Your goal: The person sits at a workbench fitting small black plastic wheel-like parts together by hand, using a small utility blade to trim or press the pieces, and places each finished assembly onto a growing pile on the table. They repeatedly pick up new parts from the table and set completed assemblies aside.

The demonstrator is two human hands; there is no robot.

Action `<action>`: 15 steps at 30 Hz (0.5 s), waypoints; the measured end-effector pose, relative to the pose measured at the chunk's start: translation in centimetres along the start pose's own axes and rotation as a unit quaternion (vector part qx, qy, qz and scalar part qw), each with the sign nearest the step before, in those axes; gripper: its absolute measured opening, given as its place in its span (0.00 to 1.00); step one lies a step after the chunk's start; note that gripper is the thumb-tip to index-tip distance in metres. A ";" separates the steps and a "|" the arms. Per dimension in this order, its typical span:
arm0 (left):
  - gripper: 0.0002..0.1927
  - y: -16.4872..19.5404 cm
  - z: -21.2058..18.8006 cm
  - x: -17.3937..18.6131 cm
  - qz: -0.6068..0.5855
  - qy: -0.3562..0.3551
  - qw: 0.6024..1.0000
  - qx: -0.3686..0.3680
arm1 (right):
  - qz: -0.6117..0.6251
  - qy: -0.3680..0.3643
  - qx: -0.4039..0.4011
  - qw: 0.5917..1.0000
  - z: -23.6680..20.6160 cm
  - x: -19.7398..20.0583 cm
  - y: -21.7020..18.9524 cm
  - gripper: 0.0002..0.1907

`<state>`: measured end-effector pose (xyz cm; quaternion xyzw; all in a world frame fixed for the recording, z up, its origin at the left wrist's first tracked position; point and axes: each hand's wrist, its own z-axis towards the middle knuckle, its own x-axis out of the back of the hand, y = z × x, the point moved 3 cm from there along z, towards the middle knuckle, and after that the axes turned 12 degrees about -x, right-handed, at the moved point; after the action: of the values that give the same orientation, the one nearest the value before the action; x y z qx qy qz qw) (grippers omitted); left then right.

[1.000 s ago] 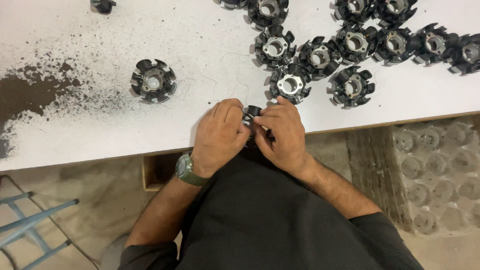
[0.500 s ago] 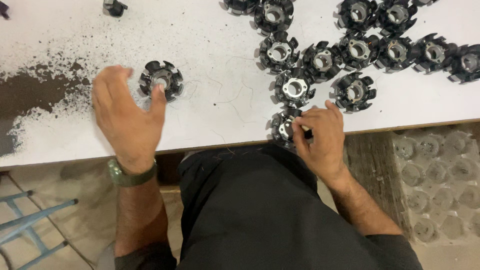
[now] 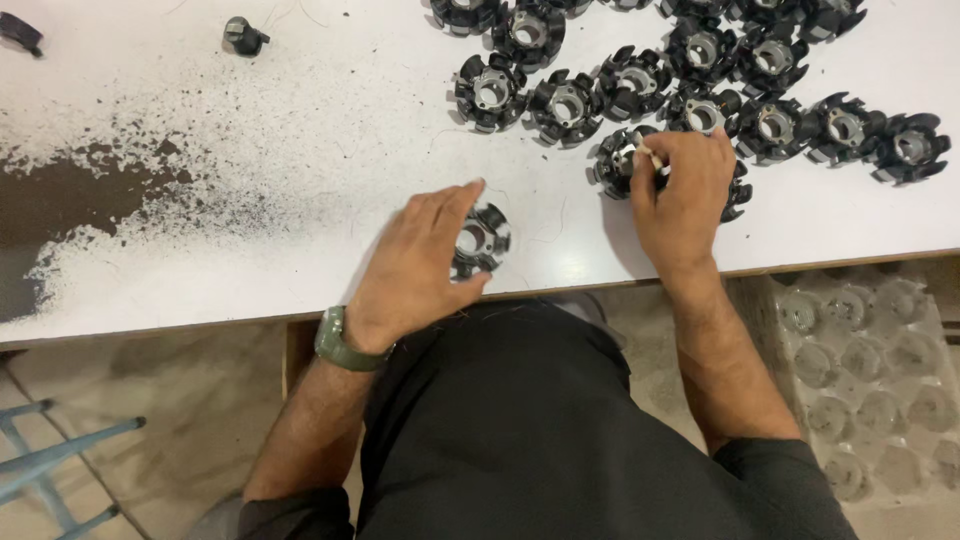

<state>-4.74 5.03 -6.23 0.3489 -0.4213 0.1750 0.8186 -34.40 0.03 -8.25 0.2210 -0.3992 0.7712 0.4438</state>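
We see a white table [image 3: 300, 150] from above, with a person in a dark shirt [image 3: 560, 430] standing at its near edge. The left hand [image 3: 420, 265], with a green watch [image 3: 340, 342] on its wrist, lies over a black finned metal part [image 3: 482, 238] near the table's near edge; the fingers curl around its left side and the thumb sits below it, so the hand grasps it loosely. The right hand [image 3: 685, 195] is further right, its fingers closed on a second black part [image 3: 618, 160] of the same kind, with a small white piece [image 3: 650, 158] pinched at the fingertips.

Far and right of both hands lies a cluster of more such parts [image 3: 700, 60], close together, some touching. On the left of the table spreads a patch of dark powder [image 3: 70, 200]. A small dark piece [image 3: 243, 35] lies at the far left, well apart from the hands. Right of the person, below the table, sits a clear moulded tray [image 3: 860, 380].
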 end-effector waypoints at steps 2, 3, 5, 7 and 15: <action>0.48 0.8 0.1 -0.3 -0.039 -0.014 0.999 -0.006 | 0.031 0.039 0.014 0.999 -1.4 0.4 -1.1 0.11; 0.46 1.0 -0.1 -0.1 -0.046 -0.003 0.999 -0.010 | 0.080 0.031 0.017 0.996 -2.3 0.4 -1.7 0.11; 0.40 1.4 -0.2 0.3 -0.063 0.012 0.998 -0.022 | 0.177 0.018 0.013 0.984 -4.0 0.6 -3.1 0.11; 0.25 1.6 -0.4 0.3 -0.065 0.058 0.996 0.013 | 0.214 -0.012 -0.010 0.977 -5.1 0.5 -4.4 0.11; 0.11 1.5 1.3 -2.3 -0.005 0.087 0.992 0.087 | 0.223 -0.071 -0.004 0.972 -5.2 -1.0 -8.0 0.12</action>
<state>-7.71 5.12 -6.99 0.4048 -0.3300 0.2363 0.8193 -26.97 6.08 -8.61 0.1789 -0.4721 0.8315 0.2318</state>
